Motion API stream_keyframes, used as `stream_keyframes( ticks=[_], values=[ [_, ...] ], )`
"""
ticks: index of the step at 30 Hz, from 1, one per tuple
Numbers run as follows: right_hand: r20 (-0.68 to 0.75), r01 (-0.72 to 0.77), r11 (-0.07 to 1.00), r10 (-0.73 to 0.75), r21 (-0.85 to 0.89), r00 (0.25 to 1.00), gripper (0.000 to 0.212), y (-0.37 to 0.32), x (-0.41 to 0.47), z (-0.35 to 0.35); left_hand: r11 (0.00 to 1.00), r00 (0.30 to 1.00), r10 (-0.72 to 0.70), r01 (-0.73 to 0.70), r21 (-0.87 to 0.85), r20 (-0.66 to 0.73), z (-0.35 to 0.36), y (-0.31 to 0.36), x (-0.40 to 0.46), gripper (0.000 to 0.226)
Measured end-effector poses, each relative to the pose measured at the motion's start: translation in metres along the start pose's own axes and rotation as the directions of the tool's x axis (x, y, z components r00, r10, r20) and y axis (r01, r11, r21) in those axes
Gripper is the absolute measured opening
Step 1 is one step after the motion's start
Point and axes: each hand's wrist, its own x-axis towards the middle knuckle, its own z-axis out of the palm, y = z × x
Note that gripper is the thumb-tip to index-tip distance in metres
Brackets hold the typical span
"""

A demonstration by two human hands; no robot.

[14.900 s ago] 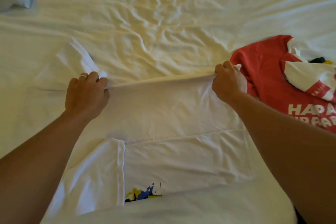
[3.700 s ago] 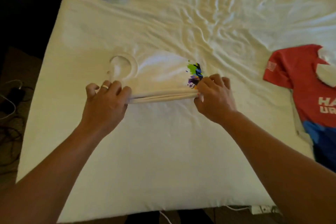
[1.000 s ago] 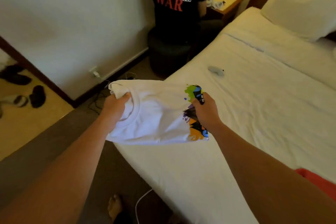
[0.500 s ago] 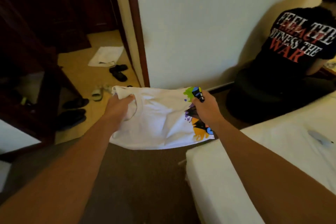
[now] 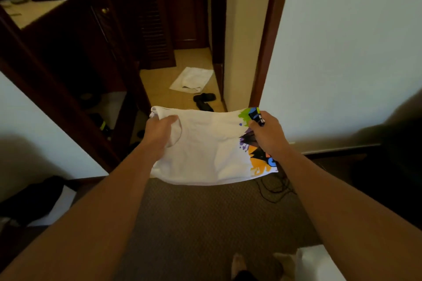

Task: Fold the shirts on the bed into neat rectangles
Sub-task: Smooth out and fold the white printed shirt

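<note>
Both arms reach forward, holding the folded white shirt (image 5: 205,150) in the air above the brown carpet (image 5: 205,223).

The left hand (image 5: 159,131) grips its collar end, fingers curled into the cloth; the right hand (image 5: 266,132) pinches the printed end, thumb on top. Since half a second ago the view has swung further from the bed, whose corner (image 5: 319,262) shows at bottom right, toward a doorway (image 5: 196,29).
</note>
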Motion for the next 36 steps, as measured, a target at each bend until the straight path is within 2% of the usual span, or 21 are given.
stream_keyframes(
  ticks=[7, 12, 16, 18, 24, 28, 31, 36],
  values=[
    [0.08, 0.032, 0.999, -0.032, 0.01, 0.996, 0.018, -0.043, 0.124, 0.046, 0.998, 0.997, -0.055, 0.053, -0.036, -0.051, 0.002, 0.048, 0.113, 0.051],
    [0.162, 0.057, 0.998, -0.06, 0.017, 0.985, 0.012, -0.075, 0.218, 0.075, 0.993, 0.991, -0.085, 0.076, -0.093, -0.101, 0.008, 0.086, 0.191, 0.04],
    [0.203, 0.051, 0.998, -0.056, 0.031, 0.977, 0.031, -0.1, 0.287, 0.107, 0.993, 0.992, -0.068, 0.056, -0.109, -0.111, 0.001, 0.114, 0.249, 0.042],
    [0.226, 0.054, 0.998, -0.06, 0.03, 0.972, 0.029, -0.113, 0.318, 0.125, 0.99, 0.991, -0.072, 0.057, -0.127, -0.114, -0.004, 0.128, 0.281, 0.044],
    [0.21, 0.032, 0.997, -0.047, 0.077, 0.977, 0.038, -0.157, 0.41, 0.184, 0.993, 0.995, -0.033, 0.022, -0.113, -0.096, -0.018, 0.169, 0.388, 0.033],
    [0.184, -0.019, 0.994, -0.002, 0.111, 0.983, 0.031, -0.195, 0.463, 0.216, 0.998, 0.998, 0.012, -0.016, -0.057, -0.066, -0.031, 0.205, 0.461, 0.039],
    [0.152, -0.027, 0.99, 0.005, 0.14, 0.988, 0.034, -0.222, 0.5, 0.238, 0.998, 0.998, 0.057, -0.058, -0.037, -0.024, -0.04, 0.234, 0.507, 0.041],
    [0.096, 0.024, 0.997, -0.031, 0.072, 0.995, 0.044, -0.254, 0.561, 0.268, 0.996, 0.998, 0.071, -0.071, -0.05, -0.003, -0.05, 0.279, 0.578, 0.039]
  ],
)
